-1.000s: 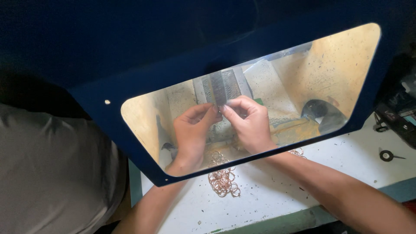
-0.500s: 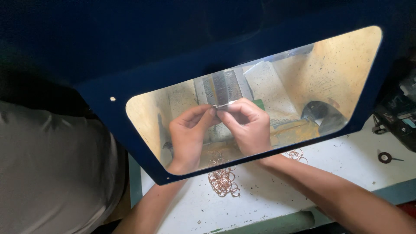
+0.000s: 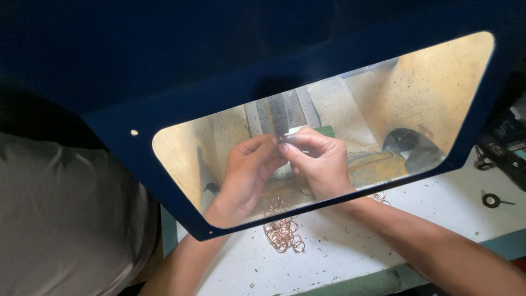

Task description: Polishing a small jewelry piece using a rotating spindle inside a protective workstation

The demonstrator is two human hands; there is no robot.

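Setting: white worktop (image 3: 438, 203) littered with dark specks, green along its near edge, fronted by a dark blue guard panel (image 3: 219, 82) with a clear window (image 3: 427, 93); yellow-stained enclosure walls behind the window.

Left hand (image 3: 246, 170): behind the window, fingers curled, fingertips pinched against those of the other hand. What it pinches is too small to tell.

Right hand (image 3: 320, 164): touching the left hand, thumb and forefinger pinched on a small pale piece (image 3: 293, 138) held between the two hands, just in front of a grey ribbed metal part (image 3: 282, 112).

Below both hands: heap of copper-coloured rings (image 3: 282, 230) on the worktop, partly under the panel's lower edge. A few more rings (image 3: 379, 197) just beside the right wrist.

Right of the right hand: dark rounded part (image 3: 411, 145) inside the enclosure. Further right, well apart: small black disc on a pin (image 3: 491, 200).

Left of the left forearm: grey cloth (image 3: 66, 219).
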